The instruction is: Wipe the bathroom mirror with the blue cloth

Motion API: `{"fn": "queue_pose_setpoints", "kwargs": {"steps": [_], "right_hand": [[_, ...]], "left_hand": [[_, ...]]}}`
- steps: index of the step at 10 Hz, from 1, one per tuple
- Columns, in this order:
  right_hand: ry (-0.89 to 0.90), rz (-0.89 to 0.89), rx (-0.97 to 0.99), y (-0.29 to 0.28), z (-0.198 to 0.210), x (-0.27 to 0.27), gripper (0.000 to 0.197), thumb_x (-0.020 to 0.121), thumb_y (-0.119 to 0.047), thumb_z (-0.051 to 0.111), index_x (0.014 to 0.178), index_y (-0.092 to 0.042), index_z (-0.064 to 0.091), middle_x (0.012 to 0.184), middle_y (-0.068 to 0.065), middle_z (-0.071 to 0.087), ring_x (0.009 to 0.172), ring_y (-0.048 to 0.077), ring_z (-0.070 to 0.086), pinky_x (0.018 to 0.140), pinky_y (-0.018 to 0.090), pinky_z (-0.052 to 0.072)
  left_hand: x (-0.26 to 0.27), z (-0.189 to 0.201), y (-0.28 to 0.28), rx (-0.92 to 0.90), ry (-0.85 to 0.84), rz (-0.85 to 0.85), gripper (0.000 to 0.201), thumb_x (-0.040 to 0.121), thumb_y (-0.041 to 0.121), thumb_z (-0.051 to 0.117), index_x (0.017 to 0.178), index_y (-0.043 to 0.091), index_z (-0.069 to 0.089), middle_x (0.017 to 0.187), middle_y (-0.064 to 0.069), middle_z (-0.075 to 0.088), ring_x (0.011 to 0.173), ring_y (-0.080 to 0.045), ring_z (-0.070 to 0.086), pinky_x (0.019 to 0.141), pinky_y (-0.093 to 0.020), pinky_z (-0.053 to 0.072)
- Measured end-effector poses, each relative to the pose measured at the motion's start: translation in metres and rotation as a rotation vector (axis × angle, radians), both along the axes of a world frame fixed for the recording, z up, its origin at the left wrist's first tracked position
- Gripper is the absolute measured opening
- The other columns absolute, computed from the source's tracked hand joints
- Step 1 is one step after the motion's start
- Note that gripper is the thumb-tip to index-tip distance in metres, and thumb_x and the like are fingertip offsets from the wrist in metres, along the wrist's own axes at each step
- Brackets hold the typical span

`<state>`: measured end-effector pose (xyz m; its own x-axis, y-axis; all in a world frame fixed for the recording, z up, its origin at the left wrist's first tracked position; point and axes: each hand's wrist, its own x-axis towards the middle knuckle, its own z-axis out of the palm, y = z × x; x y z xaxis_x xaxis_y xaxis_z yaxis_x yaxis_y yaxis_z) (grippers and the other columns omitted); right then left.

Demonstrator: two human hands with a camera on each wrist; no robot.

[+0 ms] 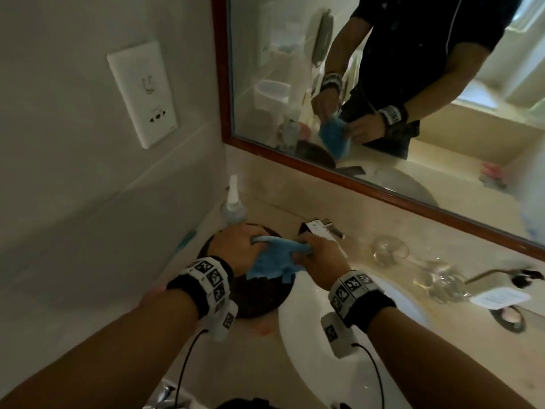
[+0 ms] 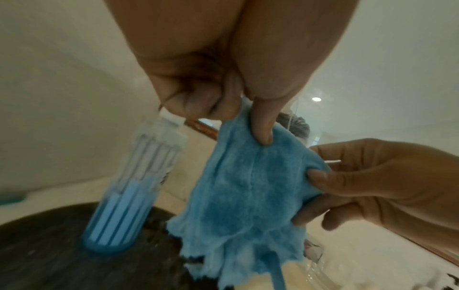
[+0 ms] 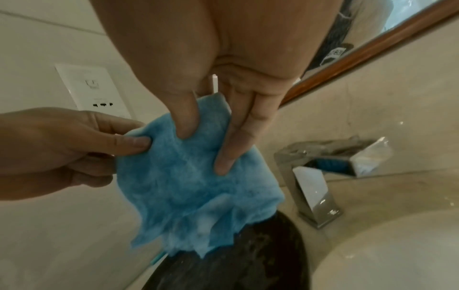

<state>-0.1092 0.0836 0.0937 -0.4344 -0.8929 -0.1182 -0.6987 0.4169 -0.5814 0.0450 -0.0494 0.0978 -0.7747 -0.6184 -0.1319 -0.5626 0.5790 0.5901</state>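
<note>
A fluffy blue cloth (image 1: 274, 259) hangs between both my hands above a dark round tray (image 1: 256, 296). My left hand (image 1: 240, 246) pinches its top left corner (image 2: 248, 125) between thumb and curled fingers. My right hand (image 1: 317, 255) pinches the opposite edge (image 3: 198, 127) with thumb and fingers. The cloth's ragged lower edge (image 2: 236, 261) dangles free. The wood-framed mirror (image 1: 383, 93) is on the wall above and behind, showing my reflection holding the cloth; neither hand touches the glass.
A spray bottle (image 2: 124, 208) with blue liquid stands on the tray, left of the cloth. A chrome faucet (image 3: 315, 188) and white basin (image 1: 339, 364) lie right. Drinking glasses (image 1: 389, 249) and a soap pump (image 1: 507, 276) stand further right. A wall socket plate (image 1: 144, 93) is left of the mirror.
</note>
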Motion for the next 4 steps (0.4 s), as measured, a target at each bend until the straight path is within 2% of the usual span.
{"fn": "queue_pose_setpoints", "kwargs": {"steps": [1, 2, 3, 4], "right_hand": [[-0.100, -0.044, -0.045, -0.012, -0.012, 0.015, 0.007, 0.088, -0.019, 0.065, 0.092, -0.023, 0.061, 0.080, -0.004, 0.062, 0.074, 0.017, 0.059, 0.066, 0.030, 0.048], [-0.095, -0.041, 0.044, -0.014, -0.029, 0.023, 0.028, 0.082, -0.019, 0.072, 0.109, -0.023, 0.064, 0.100, -0.001, 0.064, 0.089, 0.017, 0.061, 0.079, 0.030, 0.049], [-0.051, 0.024, 0.342, -0.002, -0.060, 0.031, 0.053, 0.077, -0.025, 0.076, 0.126, -0.032, 0.058, 0.119, 0.000, 0.063, 0.104, 0.020, 0.062, 0.090, 0.028, 0.049], [-0.029, 0.040, 0.431, 0.008, -0.078, 0.034, 0.044, 0.081, -0.033, 0.071, 0.123, -0.033, 0.059, 0.122, -0.001, 0.063, 0.103, 0.018, 0.062, 0.094, 0.030, 0.050]], "left_hand": [[0.011, -0.011, -0.011, 0.072, 0.058, 0.033, 0.020, 0.098, 0.020, 0.051, 0.109, 0.025, 0.067, 0.104, 0.001, 0.068, 0.089, -0.020, 0.062, 0.075, -0.028, 0.050], [0.022, -0.028, -0.021, 0.143, -0.052, -0.002, 0.014, 0.094, 0.025, 0.057, 0.105, 0.030, 0.064, 0.107, 0.003, 0.067, 0.095, -0.020, 0.062, 0.083, -0.036, 0.054], [0.032, -0.051, -0.020, 0.168, -0.308, -0.076, 0.026, 0.086, 0.033, 0.060, 0.111, 0.038, 0.061, 0.116, 0.003, 0.065, 0.101, -0.020, 0.063, 0.088, -0.037, 0.054], [0.035, -0.062, -0.019, 0.187, -0.329, -0.042, 0.036, 0.089, 0.032, 0.057, 0.125, 0.035, 0.056, 0.123, 0.004, 0.061, 0.105, -0.018, 0.061, 0.087, -0.033, 0.054]]}}
